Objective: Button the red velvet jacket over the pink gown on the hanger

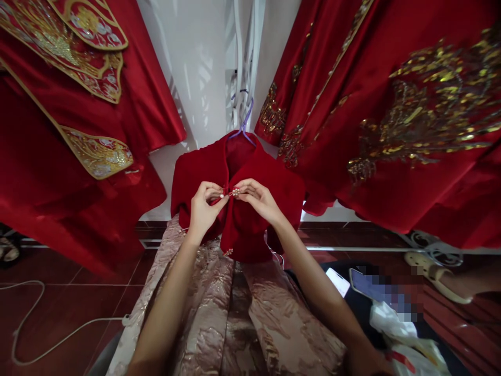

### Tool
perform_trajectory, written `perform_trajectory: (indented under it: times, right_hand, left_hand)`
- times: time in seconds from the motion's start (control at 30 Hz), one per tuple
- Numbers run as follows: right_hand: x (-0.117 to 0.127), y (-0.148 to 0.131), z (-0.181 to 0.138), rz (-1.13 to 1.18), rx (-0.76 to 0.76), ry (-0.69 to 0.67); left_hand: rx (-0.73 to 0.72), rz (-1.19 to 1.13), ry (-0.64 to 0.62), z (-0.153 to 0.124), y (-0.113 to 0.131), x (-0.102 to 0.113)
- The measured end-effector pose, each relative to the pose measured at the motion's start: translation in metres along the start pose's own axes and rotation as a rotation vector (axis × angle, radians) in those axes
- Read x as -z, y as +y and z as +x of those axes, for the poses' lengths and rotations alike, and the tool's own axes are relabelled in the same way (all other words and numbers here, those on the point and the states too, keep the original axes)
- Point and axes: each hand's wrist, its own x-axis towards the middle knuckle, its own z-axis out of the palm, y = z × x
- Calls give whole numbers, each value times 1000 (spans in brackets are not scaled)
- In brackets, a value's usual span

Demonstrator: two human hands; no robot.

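A short red jacket (270,172) with a velvety look hangs in front of me on a purple hanger (246,122). My left hand (205,206) pinches its front edge at chest height, where a small pearly bead shows by the fingertips. From the other side, my right hand (258,199) grips a beaded clasp (236,192) between thumb and fingers. Both sets of fingertips nearly meet at the front opening. Lower on the jacket's front edge sits another beaded clasp (228,252). Whether the upper clasp is fastened, I cannot tell.
Red embroidered garments hang at left (148,104) and right (321,146). Pinkish brocade fabric (203,313) spreads below the jacket. A phone (362,284), a white card (337,282) and plastic bags (393,321) lie at right, near a person's clog (434,274). A cable (70,339) crosses the floor.
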Motion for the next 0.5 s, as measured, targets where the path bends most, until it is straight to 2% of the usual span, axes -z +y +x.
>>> perform_trajectory:
  times: [0.1,0.23,0.37,0.5]
  right_hand:
    - [0,-1,-2,-31,12,-17]
    - [-3,-5,-8,-88,27,-16]
    - [-8,-10,-14,-154,79,88]
    - [-11,-13,-16,-170,126,169]
  left_hand:
    - [30,0,34,-5,1,-5]
    - [-46,101,-19,-5,12,-1]
    - [-167,338,-100,-4,26,8]
    - [-267,475,-204,0,39,16]
